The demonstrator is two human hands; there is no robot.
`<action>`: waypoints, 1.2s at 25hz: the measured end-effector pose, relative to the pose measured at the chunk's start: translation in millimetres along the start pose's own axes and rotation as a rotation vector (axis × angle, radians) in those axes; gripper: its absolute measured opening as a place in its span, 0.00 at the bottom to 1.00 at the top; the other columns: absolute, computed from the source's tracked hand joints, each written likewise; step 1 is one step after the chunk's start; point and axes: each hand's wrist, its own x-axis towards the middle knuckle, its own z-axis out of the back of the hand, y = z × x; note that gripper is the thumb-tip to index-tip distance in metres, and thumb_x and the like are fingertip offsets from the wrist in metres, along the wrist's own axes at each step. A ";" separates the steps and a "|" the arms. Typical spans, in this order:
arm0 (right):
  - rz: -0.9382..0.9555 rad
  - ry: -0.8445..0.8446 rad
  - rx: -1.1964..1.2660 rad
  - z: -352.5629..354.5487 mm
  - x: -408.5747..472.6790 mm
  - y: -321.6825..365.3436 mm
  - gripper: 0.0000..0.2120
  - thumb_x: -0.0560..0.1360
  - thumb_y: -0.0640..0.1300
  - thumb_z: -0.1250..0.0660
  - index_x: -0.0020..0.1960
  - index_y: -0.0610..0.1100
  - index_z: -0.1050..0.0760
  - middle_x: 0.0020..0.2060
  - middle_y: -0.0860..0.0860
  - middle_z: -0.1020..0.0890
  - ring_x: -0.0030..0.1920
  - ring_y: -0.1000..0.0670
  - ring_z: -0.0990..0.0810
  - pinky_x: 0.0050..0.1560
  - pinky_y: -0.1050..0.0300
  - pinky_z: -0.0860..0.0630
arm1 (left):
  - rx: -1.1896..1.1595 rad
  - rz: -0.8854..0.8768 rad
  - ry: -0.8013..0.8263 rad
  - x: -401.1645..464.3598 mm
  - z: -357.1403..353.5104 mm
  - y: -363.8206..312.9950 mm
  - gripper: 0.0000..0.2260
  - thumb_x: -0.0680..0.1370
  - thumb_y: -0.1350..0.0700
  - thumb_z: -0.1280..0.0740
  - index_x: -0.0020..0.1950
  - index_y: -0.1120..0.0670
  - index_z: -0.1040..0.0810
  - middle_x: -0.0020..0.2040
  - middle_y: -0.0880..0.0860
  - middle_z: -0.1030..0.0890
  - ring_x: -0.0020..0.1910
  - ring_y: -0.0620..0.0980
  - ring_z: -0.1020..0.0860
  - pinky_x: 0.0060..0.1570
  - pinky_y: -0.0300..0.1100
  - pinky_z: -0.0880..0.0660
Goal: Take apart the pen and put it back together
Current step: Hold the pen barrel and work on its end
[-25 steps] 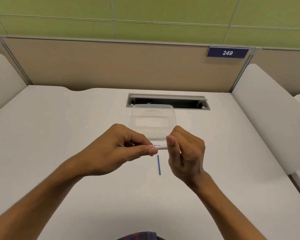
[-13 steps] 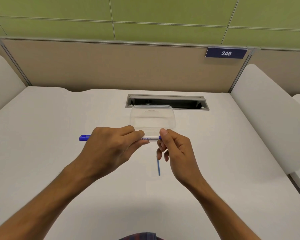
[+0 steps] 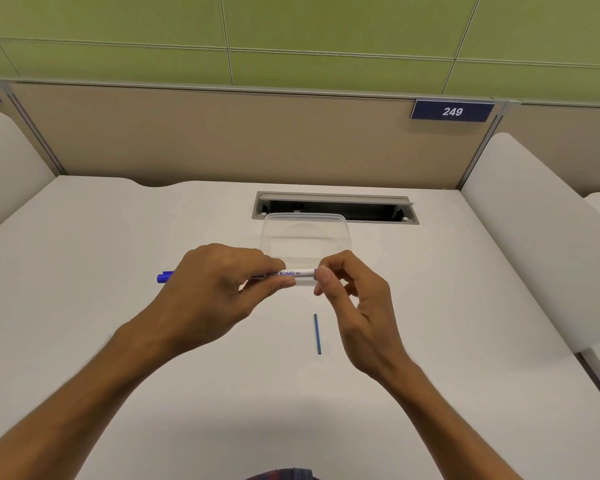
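A white whiteboard pen (image 3: pixel 284 274) with blue lettering is held level above the desk. Its blue cap end (image 3: pixel 164 277) sticks out to the left of my left hand (image 3: pixel 215 289), which grips the barrel. My right hand (image 3: pixel 347 292) pinches the pen's right end between thumb and fingertips; that end piece is hidden under the thumb. A thin blue ink rod (image 3: pixel 317 334) lies loose on the white desk (image 3: pixel 118 306) just below the hands, pointing toward me.
A clear plastic container (image 3: pixel 305 237) stands right behind the pen. Beyond it is an open cable slot (image 3: pixel 333 207) in the desk. White side dividers (image 3: pixel 541 237) and a beige back panel enclose the desk.
The pen has been turned level, so its blue cap now shows left of my left hand. Both hands have risen slightly. The blue rod has not moved.
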 end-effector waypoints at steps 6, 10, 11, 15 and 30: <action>-0.220 0.043 0.214 2.8 7.6 3.9 0.21 0.78 0.55 0.38 0.34 0.42 0.22 0.28 0.51 0.20 0.33 0.45 0.23 0.33 0.56 0.29 | 0.281 -0.137 0.023 -1.3 -1.9 1.3 0.16 0.79 0.47 0.39 0.47 0.55 0.17 0.29 0.49 0.24 0.23 0.47 0.35 0.25 0.36 0.40; -0.207 0.083 0.258 7.1 8.8 8.1 0.15 0.75 0.53 0.36 0.37 0.45 0.19 0.30 0.52 0.19 0.34 0.51 0.23 0.32 0.61 0.29 | 0.217 -0.100 0.031 -0.4 -0.9 2.6 0.16 0.79 0.46 0.40 0.47 0.53 0.17 0.29 0.48 0.24 0.24 0.47 0.34 0.25 0.35 0.40; -0.192 0.091 0.242 8.2 8.3 9.0 0.14 0.75 0.52 0.36 0.38 0.44 0.19 0.31 0.52 0.19 0.34 0.53 0.23 0.32 0.61 0.28 | 0.188 -0.080 0.027 -0.3 -0.7 3.0 0.16 0.79 0.45 0.40 0.47 0.53 0.17 0.29 0.47 0.24 0.24 0.47 0.34 0.24 0.36 0.39; -0.123 0.087 0.165 11.5 4.5 8.7 0.06 0.77 0.45 0.32 0.43 0.47 0.18 0.36 0.53 0.16 0.36 0.58 0.21 0.38 0.66 0.26 | 0.062 -0.006 0.011 0.3 0.4 4.8 0.18 0.79 0.42 0.41 0.45 0.51 0.17 0.29 0.46 0.24 0.25 0.48 0.33 0.24 0.45 0.32; -0.226 0.118 0.157 6.0 4.8 6.0 0.23 0.77 0.59 0.39 0.35 0.44 0.19 0.31 0.45 0.17 0.35 0.50 0.19 0.36 0.60 0.28 | 0.239 -0.115 0.045 -1.8 -1.3 3.3 0.15 0.79 0.46 0.40 0.47 0.53 0.17 0.30 0.48 0.24 0.24 0.47 0.35 0.24 0.36 0.39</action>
